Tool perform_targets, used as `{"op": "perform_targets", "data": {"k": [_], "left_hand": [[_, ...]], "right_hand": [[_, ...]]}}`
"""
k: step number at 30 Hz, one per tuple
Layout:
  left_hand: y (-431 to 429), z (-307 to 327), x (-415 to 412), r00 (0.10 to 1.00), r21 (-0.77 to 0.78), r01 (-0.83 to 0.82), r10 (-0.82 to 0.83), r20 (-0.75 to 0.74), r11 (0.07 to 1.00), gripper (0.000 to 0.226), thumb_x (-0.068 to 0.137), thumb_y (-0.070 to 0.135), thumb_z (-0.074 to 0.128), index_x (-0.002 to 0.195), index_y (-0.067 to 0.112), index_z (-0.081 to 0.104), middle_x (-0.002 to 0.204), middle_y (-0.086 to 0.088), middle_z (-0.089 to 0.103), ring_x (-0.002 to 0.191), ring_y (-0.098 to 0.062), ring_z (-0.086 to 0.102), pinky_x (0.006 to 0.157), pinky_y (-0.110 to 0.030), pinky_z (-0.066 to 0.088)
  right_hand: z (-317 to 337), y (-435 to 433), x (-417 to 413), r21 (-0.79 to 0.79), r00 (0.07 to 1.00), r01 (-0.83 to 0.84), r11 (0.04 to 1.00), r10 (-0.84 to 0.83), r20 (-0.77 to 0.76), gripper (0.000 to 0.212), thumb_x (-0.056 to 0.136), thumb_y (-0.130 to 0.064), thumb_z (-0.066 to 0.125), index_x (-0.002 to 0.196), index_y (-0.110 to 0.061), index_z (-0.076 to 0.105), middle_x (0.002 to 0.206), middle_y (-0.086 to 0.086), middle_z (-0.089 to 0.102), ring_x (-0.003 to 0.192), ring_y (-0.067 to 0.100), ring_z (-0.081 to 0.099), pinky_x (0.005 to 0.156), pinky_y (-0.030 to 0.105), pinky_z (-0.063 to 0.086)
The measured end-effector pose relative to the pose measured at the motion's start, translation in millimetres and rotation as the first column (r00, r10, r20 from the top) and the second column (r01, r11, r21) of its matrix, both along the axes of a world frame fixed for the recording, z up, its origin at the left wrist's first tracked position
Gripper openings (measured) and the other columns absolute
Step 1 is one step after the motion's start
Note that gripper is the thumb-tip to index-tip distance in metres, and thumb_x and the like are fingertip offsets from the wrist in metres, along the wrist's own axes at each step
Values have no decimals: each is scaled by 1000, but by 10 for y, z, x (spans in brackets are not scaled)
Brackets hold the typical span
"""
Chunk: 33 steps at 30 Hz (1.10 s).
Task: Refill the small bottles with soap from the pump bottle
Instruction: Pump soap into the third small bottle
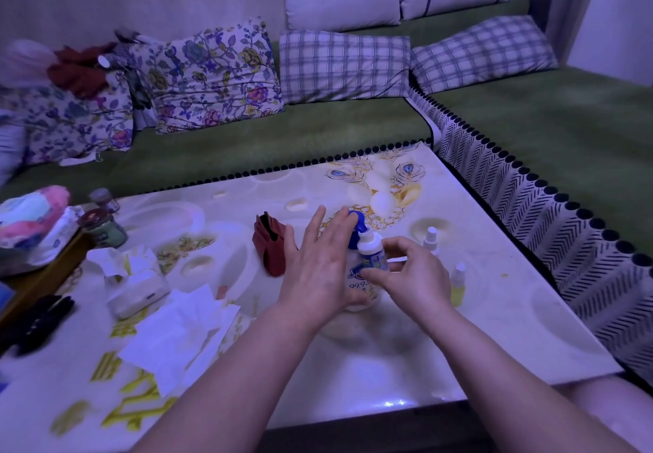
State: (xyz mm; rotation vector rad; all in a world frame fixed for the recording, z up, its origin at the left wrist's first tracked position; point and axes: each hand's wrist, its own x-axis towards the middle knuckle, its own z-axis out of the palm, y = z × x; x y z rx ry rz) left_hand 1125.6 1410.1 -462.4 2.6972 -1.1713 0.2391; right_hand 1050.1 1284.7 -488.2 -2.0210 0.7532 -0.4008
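The white pump bottle (357, 277) with a blue pump head (356, 221) stands mid-table. My left hand (314, 265) rests flat over it, fingers spread, fingertips on the pump head. My right hand (410, 272) grips a small white bottle (371, 251) with a printed label, held against the pump's nozzle. Two more small bottles stand to the right: a white spray bottle (431, 238) and a yellowish bottle (458, 284) with a white cap. The lower part of the pump bottle is hidden by my hands.
A red folded pouch (270, 247) stands left of my left hand. White tissues (180, 332) and a tissue pack (136, 283) lie at left, with small jars (102, 226) and a dark object (39, 321) further left. Green seating with cushions surrounds the table (494, 329).
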Motion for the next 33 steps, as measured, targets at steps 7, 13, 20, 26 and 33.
{"op": "perform_targets", "data": {"k": [7, 13, 20, 26, 33], "left_hand": [[-1, -98, -12, 998, -27, 9, -7, 68, 1000, 113, 58, 61, 77, 146, 31, 14, 158, 14, 11, 147, -18, -3, 114, -56, 4], [-4, -99, -8, 998, -12, 13, -12, 64, 1000, 106, 61, 59, 75, 146, 30, 19, 157, 14, 14, 147, -18, -2, 113, -55, 2], [-6, 8, 9, 998, 9, 13, -13, 53, 1000, 104, 63, 61, 73, 145, 33, 15, 157, 19, 9, 145, -12, -12, 113, -55, -4], [-15, 46, -24, 999, -2, 12, -12, 31, 1000, 107, 60, 60, 75, 145, 33, 14, 156, 19, 9, 145, -11, -11, 112, -56, -4], [13, 34, -5, 1000, 8, 2, -2, 21, 1000, 112, 58, 62, 76, 146, 34, 12, 157, 19, 7, 145, -12, -13, 114, -57, -3]], "right_hand": [[-49, 17, -14, -10, 1000, 3, 1000, -3, -21, 33, 63, -35, 81, 91, -35, 63, 81, -23, 69, 78, -6, 64, 72, 24, 47], [-72, 30, -29, -6, 999, 4, 1000, -4, -40, 32, 64, -34, 80, 91, -36, 63, 81, -25, 68, 79, -6, 64, 71, 23, 45], [-22, 18, -18, -10, 1000, 4, 1000, -4, -21, 33, 64, -35, 80, 91, -37, 62, 81, -25, 67, 78, -6, 64, 75, 25, 48], [-14, 14, -17, -14, 1000, 3, 1000, -3, -13, 35, 63, -37, 80, 94, -35, 64, 85, -23, 69, 79, -5, 65, 77, 27, 50], [-2, 14, -30, -4, 1000, 5, 1000, -5, -2, 33, 63, -34, 81, 92, -34, 65, 82, -22, 69, 80, -4, 64, 72, 24, 48]]}}
